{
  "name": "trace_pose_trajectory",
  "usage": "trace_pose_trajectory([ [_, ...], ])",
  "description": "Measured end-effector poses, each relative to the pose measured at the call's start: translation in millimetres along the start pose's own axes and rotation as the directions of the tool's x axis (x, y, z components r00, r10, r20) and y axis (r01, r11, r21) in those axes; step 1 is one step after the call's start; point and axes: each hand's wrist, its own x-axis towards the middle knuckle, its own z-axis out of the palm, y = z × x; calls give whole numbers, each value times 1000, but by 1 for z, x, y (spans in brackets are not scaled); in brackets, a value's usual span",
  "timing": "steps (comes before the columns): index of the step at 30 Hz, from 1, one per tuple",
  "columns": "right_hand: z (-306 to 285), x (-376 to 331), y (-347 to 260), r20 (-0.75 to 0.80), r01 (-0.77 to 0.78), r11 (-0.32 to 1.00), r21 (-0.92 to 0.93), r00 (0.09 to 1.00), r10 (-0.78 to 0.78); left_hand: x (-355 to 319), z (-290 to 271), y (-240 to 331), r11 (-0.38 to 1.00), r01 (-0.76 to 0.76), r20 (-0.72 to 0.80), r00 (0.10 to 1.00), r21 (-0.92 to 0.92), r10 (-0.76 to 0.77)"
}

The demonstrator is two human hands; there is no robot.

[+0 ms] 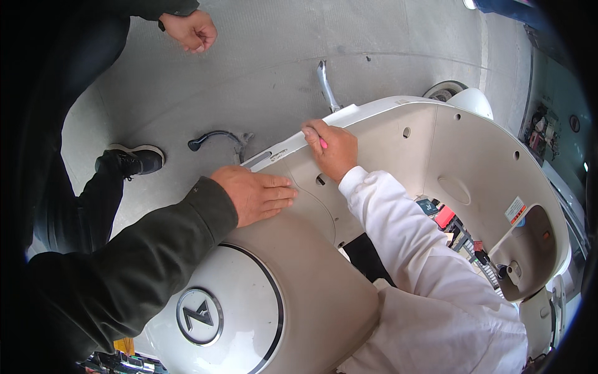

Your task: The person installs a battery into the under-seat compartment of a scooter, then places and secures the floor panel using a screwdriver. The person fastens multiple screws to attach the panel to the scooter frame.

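From here, the right hand (336,153) is curled round a pink thing (323,143), mostly hidden, by the shell (383,134) rim. The left hand I can't see. A co-worker's hand (256,194) lies alongside, fingers extended.

This looks like a scooter workshop: a cream-and-white scooter (314,277) on hard grey floor (268,43), jumbled clutter (543,132) beyond.

Grey floor (268,81), faint ribbed texture. Dark lace-up shoe (144,162) planted on it, left; small dark speck (368,59) near top. White-and-beige scooter (305,262) above it, ground contact hidden.
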Motion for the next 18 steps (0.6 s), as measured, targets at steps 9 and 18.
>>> trace_pose_trajectory([
  [9,6,26,-2,548,-21,940,342,817,-181,-172,-12,-203,-612,788,858,360,-70,366],
  [18,-30,34,53,341,109,972,-208,939,-32,-240,-94,-352,3,827,722,-493,562,485],
])
